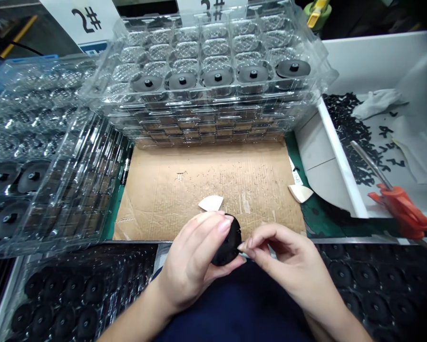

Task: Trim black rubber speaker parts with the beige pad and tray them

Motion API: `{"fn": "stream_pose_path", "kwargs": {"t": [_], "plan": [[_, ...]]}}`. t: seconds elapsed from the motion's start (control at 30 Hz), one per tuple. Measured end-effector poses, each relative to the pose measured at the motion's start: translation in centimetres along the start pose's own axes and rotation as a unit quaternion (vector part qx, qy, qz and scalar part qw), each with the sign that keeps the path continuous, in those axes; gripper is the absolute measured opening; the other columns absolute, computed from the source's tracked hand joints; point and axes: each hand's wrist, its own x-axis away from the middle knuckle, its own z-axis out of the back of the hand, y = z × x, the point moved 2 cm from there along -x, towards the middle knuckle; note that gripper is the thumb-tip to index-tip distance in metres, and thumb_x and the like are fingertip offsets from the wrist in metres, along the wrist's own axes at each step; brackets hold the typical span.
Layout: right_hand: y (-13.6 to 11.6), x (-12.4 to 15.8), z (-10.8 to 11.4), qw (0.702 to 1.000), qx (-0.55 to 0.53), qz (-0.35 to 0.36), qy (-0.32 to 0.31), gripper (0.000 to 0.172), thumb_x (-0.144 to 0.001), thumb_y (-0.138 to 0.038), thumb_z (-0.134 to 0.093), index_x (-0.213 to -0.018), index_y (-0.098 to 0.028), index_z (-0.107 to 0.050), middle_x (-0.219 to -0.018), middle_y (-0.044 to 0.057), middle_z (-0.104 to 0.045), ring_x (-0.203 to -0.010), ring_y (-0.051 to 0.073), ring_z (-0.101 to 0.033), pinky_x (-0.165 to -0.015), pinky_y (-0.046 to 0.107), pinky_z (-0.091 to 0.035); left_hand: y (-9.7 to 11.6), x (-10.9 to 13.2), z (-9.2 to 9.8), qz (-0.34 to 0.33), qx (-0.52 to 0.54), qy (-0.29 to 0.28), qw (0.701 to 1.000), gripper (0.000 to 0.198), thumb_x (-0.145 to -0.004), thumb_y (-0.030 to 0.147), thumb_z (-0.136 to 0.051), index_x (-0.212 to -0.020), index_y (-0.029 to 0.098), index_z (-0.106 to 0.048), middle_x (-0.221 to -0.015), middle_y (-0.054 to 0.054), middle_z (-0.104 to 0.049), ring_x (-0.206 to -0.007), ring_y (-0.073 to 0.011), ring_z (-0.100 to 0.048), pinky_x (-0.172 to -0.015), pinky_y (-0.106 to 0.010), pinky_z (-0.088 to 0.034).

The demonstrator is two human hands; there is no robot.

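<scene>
1. From my feed, the black disc (228, 241) sits just past the near edge of the cardboard sheet (206, 180), held up in the air between both hands. It is round, so I read no long axis; it stands tilted, its face turned towards the right side.
2. My left hand (188, 261) is the nearer one: its fingers are clenched around the disc, wrapping over the top and back.
3. My right hand (288, 259) comes in from the right of the disc, with thumb and forefinger pinched together at its rim. Something thin and pale may lie in that pinch, but I cannot tell.
4. On the cardboard sheet lies a white wedge (211, 203), just beyond the disc. Another white wedge (301, 192) sits off the sheet's right edge.
5. Past the far edge of the sheet is a clear tray stack (199, 114) with a row of black discs (218, 77). To the right is a white bin (342, 161) holding black parts (345, 133) and orange-handled shears (401, 209).
6. Beyond the stack, I can read a 2# card (81, 19) and a 3# card (206, 7), the latter partly hidden.
</scene>
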Motion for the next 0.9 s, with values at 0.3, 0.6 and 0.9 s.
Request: {"fn": "stream_pose_path", "kwargs": {"t": [0.3,0.6,0.9], "plan": [[0.3,0.3,-0.4,0.997,-0.061,0.018,0.037,0.005,-0.079,-0.021,-0.063,-0.080,-0.023,-0.059,-0.076,-0.001,-0.059,-0.069,0.012,-0.057,-0.058,0.021,-0.045,-0.2,0.4,-0.5,0.107,0.118,0.052,0.986,0.097,-0.061,0.013,-0.076,-0.138,0.026,-0.019,-0.116,-0.011,-0.057,-0.106,-0.0228,-0.056,-0.093,-0.042,-0.047],[2.1,1.6,0.5,0.997,-0.046,0.047,0.032,0.013,-0.086,-0.017,-0.053,-0.092,-0.027,-0.060,-0.084,-0.001,-0.056,-0.071,0.010,-0.055,-0.061,0.020,-0.043,-0.2,1.3,-0.4,0.169,0.228,0.058,0.957,0.097,-0.061,0.011,-0.075,-0.138,0.026,-0.019,-0.123,-0.011,-0.052,-0.112,-0.0235,-0.053,-0.097,-0.041,-0.044],[0.8,3.0,0.3,0.953,0.194,0.217,0.083,0.027,-0.086,-0.037,-0.053,-0.104,-0.023,-0.066,-0.077,0.004,-0.058,-0.076,0.015,-0.051,-0.072,0.028,-0.045,0.8,1.7,-2.4,0.350,0.343,-0.056,0.870,0.074,-0.073,0.037,-0.064,-0.136,0.027,-0.026,-0.121,-0.009,-0.058,-0.113,-0.0235,-0.054,-0.091,-0.033,-0.049]]}}
